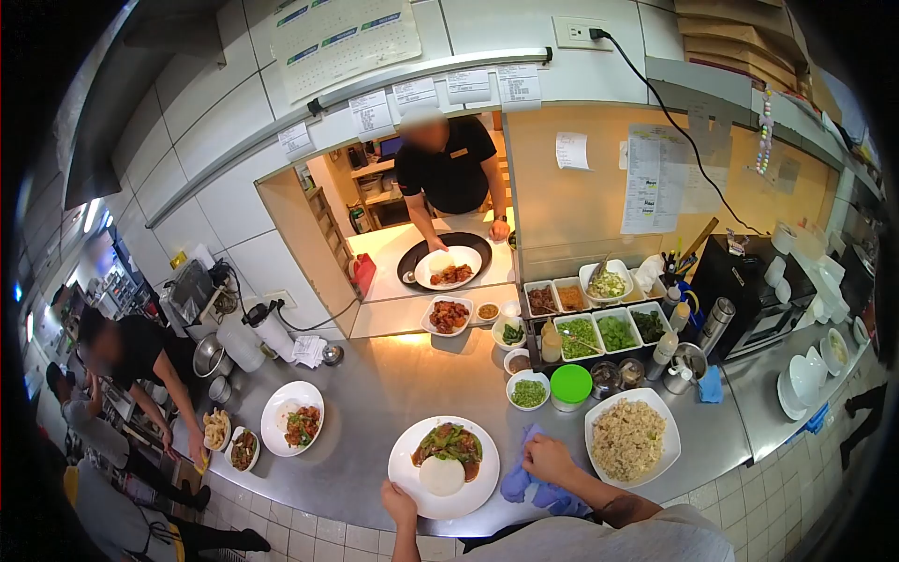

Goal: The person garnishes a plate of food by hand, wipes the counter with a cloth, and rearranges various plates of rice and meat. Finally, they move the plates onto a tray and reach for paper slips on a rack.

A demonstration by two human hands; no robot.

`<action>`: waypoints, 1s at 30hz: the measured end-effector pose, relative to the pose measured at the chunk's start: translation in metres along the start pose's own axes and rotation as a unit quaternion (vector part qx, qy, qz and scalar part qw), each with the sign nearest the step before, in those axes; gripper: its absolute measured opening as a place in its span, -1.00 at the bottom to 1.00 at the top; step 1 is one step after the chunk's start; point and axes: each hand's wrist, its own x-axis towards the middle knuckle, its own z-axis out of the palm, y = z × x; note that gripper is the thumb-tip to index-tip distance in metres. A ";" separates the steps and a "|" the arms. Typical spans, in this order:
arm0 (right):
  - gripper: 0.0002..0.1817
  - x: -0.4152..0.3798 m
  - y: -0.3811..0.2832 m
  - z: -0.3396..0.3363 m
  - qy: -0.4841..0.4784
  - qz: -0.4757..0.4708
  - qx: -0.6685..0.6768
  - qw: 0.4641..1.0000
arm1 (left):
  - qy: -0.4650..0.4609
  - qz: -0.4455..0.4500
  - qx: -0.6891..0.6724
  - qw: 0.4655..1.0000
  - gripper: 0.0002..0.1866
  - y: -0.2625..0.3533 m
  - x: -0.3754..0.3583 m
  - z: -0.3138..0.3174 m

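Rice (441,477) and stir-fry (454,442) are on the plate (404,461); left hand (400,503) pinches its rim, right hand (550,459) clutches a cloth (518,481) beside it; what's left, unclear.

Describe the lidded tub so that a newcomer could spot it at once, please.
On the steel counter, find the block of topping trays. The tub stands just in front, right of a small white bowl of chopped greens; unlike its neighbours, it wears a bright green lid.

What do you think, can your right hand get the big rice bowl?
Probably yes. The right hand is close beside the rice bowl with nothing between, but it may need to drop the blue cloth first.
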 end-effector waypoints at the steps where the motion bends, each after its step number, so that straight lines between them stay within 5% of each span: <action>1: -0.85 0.000 -0.001 0.000 -0.001 0.002 0.000 1.000 | 0.006 0.004 0.000 1.000 -0.82 -0.002 0.001 0.001; 30: -0.80 0.000 -0.004 0.017 -0.024 0.037 0.028 0.999 | 0.014 0.003 -0.021 1.000 -0.85 0.003 0.000 0.001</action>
